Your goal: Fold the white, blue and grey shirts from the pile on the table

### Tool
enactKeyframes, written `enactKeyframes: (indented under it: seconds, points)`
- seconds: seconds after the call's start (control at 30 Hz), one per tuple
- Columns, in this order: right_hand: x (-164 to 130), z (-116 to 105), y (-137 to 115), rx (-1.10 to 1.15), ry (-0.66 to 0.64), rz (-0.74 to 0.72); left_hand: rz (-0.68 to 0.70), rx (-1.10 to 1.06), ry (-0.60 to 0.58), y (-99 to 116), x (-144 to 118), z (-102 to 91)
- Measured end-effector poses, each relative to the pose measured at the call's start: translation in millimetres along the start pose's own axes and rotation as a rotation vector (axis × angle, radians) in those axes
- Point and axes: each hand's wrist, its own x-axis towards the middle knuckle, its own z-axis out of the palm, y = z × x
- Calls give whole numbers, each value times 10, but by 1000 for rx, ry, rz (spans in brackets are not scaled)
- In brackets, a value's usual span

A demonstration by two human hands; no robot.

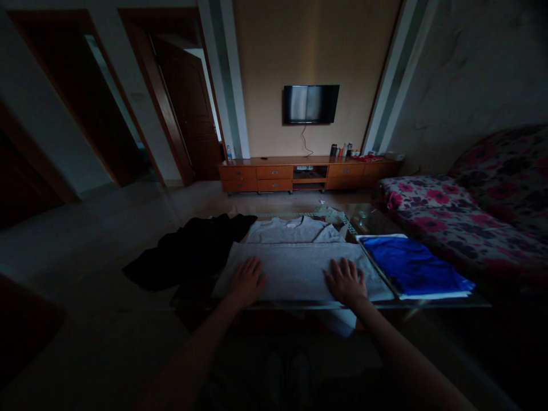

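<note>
Grey shirt (295, 268) lies under left hand (247, 281) and right hand (346, 281), fingers spread flat.

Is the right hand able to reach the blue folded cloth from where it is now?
Probably yes. The right hand lies flat on the grey shirt, and the blue folded cloth sits just beside it on the same glass table, with nothing between them.

Head camera looks forward and down, table (428, 304) near
</note>
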Motion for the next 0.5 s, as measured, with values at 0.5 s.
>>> enactKeyframes:
  seconds: [0.5]
  points:
    - [-107,121,-704,177,-39,-381,195,-66,-20,457,-9,178]
